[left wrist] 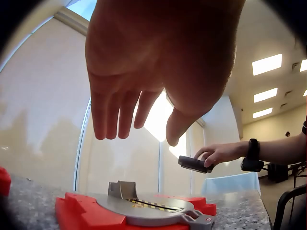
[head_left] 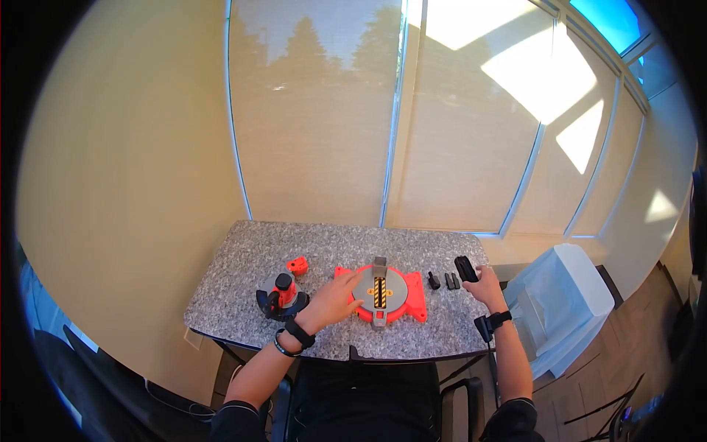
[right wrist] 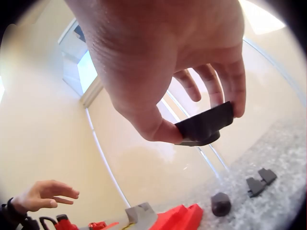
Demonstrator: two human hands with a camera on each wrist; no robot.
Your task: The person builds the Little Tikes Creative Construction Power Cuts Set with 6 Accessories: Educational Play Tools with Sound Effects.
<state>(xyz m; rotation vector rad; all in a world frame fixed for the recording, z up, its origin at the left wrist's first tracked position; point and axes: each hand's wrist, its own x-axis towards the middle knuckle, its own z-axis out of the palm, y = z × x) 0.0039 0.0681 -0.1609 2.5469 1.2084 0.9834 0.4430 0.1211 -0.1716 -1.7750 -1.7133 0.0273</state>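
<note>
My right hand (head_left: 486, 289) pinches a flat black plastic part (right wrist: 204, 125) between thumb and fingertips, raised above the right end of the table. Its underside bulges in the right wrist view. My left hand (head_left: 329, 302) holds nothing; its fingers (left wrist: 112, 115) are extended and spread a little, over the left side of a red toy saw base (head_left: 417, 297). On that base sits a round grey turntable (head_left: 398, 292) with a black-and-yellow striped slot and a grey upright fence (left wrist: 125, 189). Left of it stands a red and black saw head (head_left: 286, 295) with a dark curved guard.
A small red block (head_left: 297, 265) lies behind the saw head. Between base and right hand lie a rounded black knob (right wrist: 221, 204) and two small dark pieces (head_left: 452, 281). A bin with a pale liner (head_left: 563, 295) stands off the right end of the speckled table (head_left: 243, 250).
</note>
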